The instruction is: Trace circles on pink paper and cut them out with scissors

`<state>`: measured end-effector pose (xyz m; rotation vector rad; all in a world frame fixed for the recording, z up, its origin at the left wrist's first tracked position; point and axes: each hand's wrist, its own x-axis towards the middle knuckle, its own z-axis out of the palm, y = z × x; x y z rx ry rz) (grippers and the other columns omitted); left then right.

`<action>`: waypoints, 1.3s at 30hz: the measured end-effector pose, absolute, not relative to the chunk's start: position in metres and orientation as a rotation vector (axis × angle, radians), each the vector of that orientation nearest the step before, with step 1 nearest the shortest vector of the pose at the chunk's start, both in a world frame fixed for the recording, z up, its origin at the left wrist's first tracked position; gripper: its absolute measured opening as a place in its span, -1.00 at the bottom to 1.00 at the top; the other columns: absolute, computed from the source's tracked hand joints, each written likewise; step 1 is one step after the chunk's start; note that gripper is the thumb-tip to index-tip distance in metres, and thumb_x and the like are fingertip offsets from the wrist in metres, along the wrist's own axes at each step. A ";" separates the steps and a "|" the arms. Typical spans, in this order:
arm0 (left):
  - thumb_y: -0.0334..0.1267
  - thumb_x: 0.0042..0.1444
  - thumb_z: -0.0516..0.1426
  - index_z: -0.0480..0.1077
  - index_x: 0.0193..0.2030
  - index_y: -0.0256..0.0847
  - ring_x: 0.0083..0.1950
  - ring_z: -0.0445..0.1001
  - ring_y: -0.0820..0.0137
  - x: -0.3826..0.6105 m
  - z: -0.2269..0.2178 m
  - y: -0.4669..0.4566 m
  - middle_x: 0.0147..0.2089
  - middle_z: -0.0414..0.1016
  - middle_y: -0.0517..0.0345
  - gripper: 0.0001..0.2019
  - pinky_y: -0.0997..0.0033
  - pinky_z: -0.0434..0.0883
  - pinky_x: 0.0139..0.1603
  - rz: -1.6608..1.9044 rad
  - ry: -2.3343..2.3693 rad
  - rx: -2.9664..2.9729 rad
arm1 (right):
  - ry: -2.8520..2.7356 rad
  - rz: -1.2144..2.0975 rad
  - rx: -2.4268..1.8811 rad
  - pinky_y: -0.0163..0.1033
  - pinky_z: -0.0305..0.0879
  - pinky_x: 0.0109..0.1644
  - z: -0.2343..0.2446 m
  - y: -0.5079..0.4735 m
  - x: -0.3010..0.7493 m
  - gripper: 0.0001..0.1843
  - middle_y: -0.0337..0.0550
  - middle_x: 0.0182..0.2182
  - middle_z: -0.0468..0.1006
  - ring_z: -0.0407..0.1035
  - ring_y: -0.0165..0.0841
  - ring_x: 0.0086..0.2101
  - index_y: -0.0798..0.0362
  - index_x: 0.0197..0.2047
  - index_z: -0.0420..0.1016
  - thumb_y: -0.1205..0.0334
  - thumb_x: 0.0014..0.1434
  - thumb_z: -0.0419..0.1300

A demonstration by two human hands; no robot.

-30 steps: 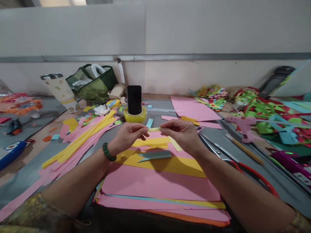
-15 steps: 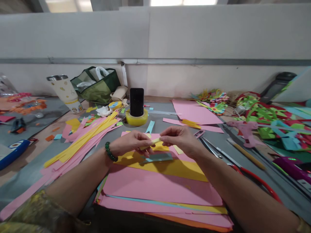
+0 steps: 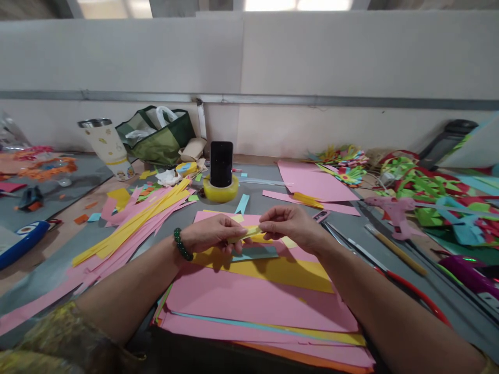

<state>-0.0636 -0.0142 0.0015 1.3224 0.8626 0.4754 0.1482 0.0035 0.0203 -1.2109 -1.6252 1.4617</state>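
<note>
My left hand, with a green bead bracelet at the wrist, pinches one end of a small pale yellow paper strip. The fingers of my right hand are closed on its other end. Both hands are just above a stack of coloured paper, mostly pink. Under them lie a wide yellow paper band and a blue-grey paper strip. Part of the pale strip is hidden by my left fingers.
A phone stands in a yellow tape roll. Left are pink and yellow strips and a tumbler. On the right lie red-handled scissors, a wooden-handled tool and a pink glue gun.
More of the pale yellow strip shows between my hands, which are slightly farther apart. The whole view has shifted a little; both hands keep their hold.
</note>
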 end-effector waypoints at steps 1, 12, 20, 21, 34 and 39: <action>0.00 0.04 0.20 0.47 -0.50 -0.34 -0.61 0.28 0.64 -0.064 0.000 -0.013 -0.56 0.44 0.17 -0.63 0.65 0.17 -0.61 0.482 0.869 1.326 | -1.629 1.455 -1.217 -0.41 0.27 -0.50 0.021 0.004 0.149 -0.73 -0.25 -0.64 0.52 0.43 -0.48 -0.58 0.15 -0.48 0.50 0.18 -0.21 0.44; 0.02 -0.05 0.25 0.52 -0.42 -0.36 -0.55 0.42 0.57 -0.065 -0.003 -0.010 -0.42 0.55 0.04 -0.62 0.62 0.26 -0.55 0.469 0.918 1.253 | -1.570 1.488 -1.290 -0.42 0.24 -0.52 0.022 0.006 0.149 -0.70 -0.25 -0.66 0.52 0.41 -0.49 -0.58 0.14 -0.48 0.49 0.20 -0.29 0.46; -0.04 -0.02 0.25 0.52 -0.45 -0.36 -0.52 0.51 0.49 -0.064 -0.005 -0.012 -0.48 0.56 0.03 -0.67 0.63 0.29 -0.57 0.427 0.911 1.279 | -1.690 1.515 -1.308 -0.42 0.26 -0.51 0.020 0.004 0.147 -0.66 -0.20 -0.59 0.55 0.42 -0.48 -0.56 0.13 -0.44 0.49 0.04 -0.14 0.40; -0.05 -0.03 0.25 0.52 -0.45 -0.36 -0.53 0.50 0.49 -0.063 -0.004 -0.013 -0.49 0.55 0.04 -0.67 0.63 0.29 -0.58 0.426 0.916 1.274 | -1.702 1.543 -1.310 -0.43 0.25 -0.52 0.019 0.004 0.146 -0.66 -0.20 -0.58 0.56 0.42 -0.48 -0.56 0.13 -0.43 0.49 0.03 -0.13 0.39; -0.02 -0.10 0.29 0.51 -0.42 -0.35 -0.52 0.50 0.46 -0.064 -0.007 -0.012 -0.46 0.56 0.04 -0.65 0.56 0.37 -0.54 0.452 0.898 1.208 | -1.622 1.520 -1.272 -0.40 0.33 -0.46 0.016 0.002 0.145 -0.70 -0.24 -0.63 0.54 0.44 -0.47 -0.56 0.13 -0.48 0.47 0.19 -0.25 0.45; -0.10 -0.10 0.31 0.52 -0.43 -0.34 -0.52 0.50 0.50 -0.063 -0.007 -0.011 -0.46 0.56 0.08 -0.72 0.60 0.35 -0.53 0.489 0.925 1.211 | -1.602 1.529 -1.304 -0.40 0.35 -0.46 0.020 0.001 0.143 -0.68 -0.21 -0.62 0.56 0.45 -0.46 -0.56 0.14 -0.48 0.47 0.20 -0.30 0.47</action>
